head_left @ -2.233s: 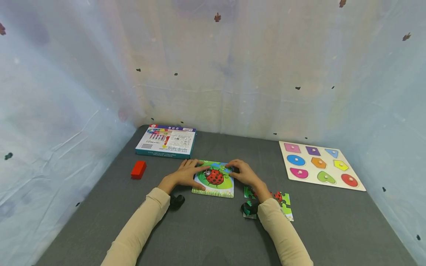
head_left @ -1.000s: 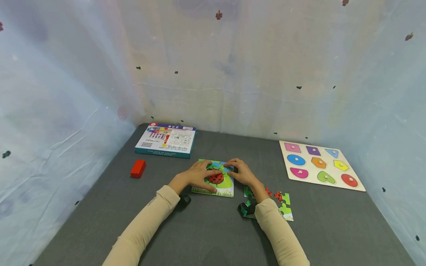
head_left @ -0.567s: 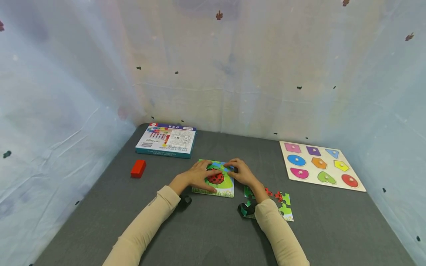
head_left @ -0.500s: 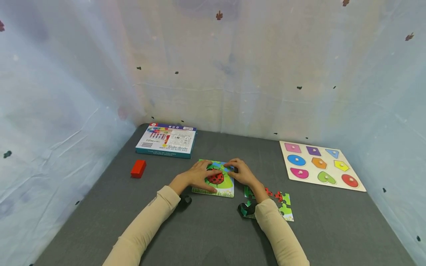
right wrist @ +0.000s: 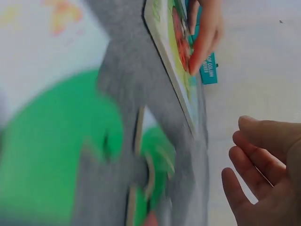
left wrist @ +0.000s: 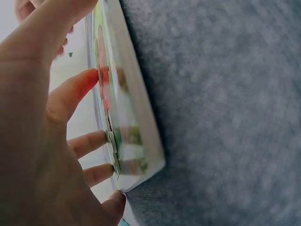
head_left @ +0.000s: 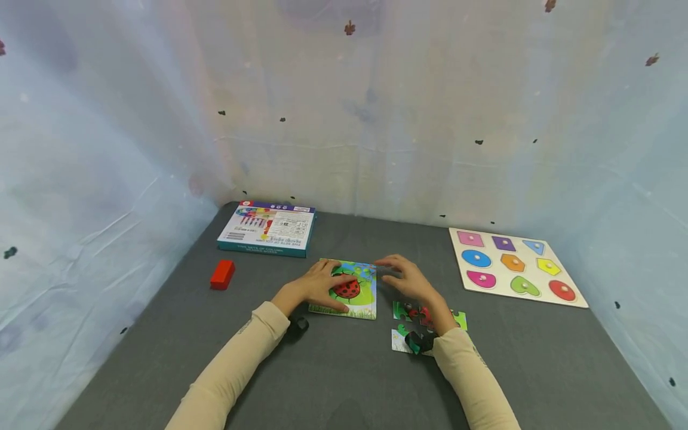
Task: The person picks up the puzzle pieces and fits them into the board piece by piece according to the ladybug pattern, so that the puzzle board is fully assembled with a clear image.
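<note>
The square, green-and-blue ladybug puzzle board lies flat on the dark grey surface beneath the left hand, its fingers spread, and just beside the right hand, its fingers loosely parted.

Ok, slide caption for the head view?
Left hand on the ladybug puzzle, right hand beside it, loose pieces nearby.

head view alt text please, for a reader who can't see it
A person's left hand rests on a ladybug puzzle on a dark table, with the right hand beside it. Loose puzzle pieces lie nearby; a box and red block sit to the left, a shape board to the right.
</note>
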A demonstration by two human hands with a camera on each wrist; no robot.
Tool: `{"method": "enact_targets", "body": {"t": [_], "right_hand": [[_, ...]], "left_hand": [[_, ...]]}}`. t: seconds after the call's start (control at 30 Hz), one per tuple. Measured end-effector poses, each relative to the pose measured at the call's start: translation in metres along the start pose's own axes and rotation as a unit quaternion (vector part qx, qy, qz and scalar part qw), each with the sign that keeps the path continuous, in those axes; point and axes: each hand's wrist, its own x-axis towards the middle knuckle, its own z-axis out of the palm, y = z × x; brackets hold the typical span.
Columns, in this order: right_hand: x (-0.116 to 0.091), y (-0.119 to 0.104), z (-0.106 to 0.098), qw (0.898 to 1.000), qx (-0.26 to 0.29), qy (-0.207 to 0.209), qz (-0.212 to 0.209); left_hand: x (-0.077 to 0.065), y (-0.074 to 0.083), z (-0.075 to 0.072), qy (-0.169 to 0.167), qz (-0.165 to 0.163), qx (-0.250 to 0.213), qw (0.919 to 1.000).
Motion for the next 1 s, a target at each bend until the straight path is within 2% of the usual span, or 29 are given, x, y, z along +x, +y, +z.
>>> {"method": "enact_targets", "body": {"t": [0.27,0.57,0.7,1.0], "right_hand": [[-0.039,-0.004,-0.023,0.999,-0.011,-0.023,-0.021],[-0.079,0.007,-0.024,0.997,-0.063,-0.022,-0.026],[-0.086,0.011,-0.022,0.997,-0.064,-0.026,-0.032],[-0.087,0.016,-0.015,0.996,-0.078,-0.034,-0.04]], "left_hand": [[-0.001,0.001,0.001,0.017,0.008,0.009,0.9998],[-0.002,0.001,0.0,0.017,0.01,0.012,0.9997],[-0.003,0.0,-0.002,0.018,0.01,0.018,0.9996],[-0.003,0.0,-0.001,0.028,0.023,0.012,0.9993]]}}
